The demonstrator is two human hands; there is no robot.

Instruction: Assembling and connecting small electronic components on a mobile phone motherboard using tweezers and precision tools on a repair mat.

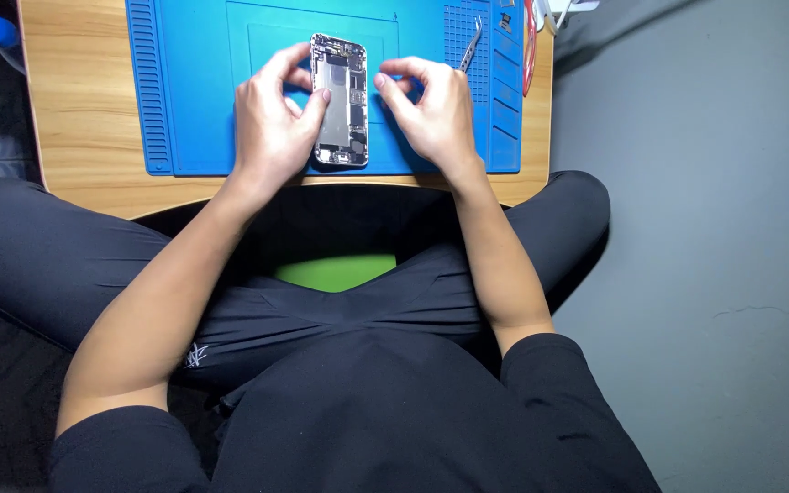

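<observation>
A: Opened phone (340, 100), back shell with the guts exposed, lies flat on the blue silicone repair mat (194, 91), long axis pointing away from the person, near the mat's front edge.

B: Hands?

A: Left hand (271, 123) palm down on the phone's left side, fingers curled over the top-left corner, thumb pressed along the left edge. It grips the frame. Right hand (431, 110) just right of the phone, fingers curled in loosely, fingertips pinched together near the upper right edge. Can't tell if it touches the phone or holds some tiny part.

B: Textures?

A: Phone is metal-rimmed, rounded corners, a dull grey plate in the middle, dark little components around it. Mat is matte rubber, ribbed slots down the left, small compartments on the right. Metal tweezers (470, 46) lie on the right side, beyond the right hand. Mat sits on a light wood-grain table (75, 110). Both forearms bare, black sleeves.
</observation>
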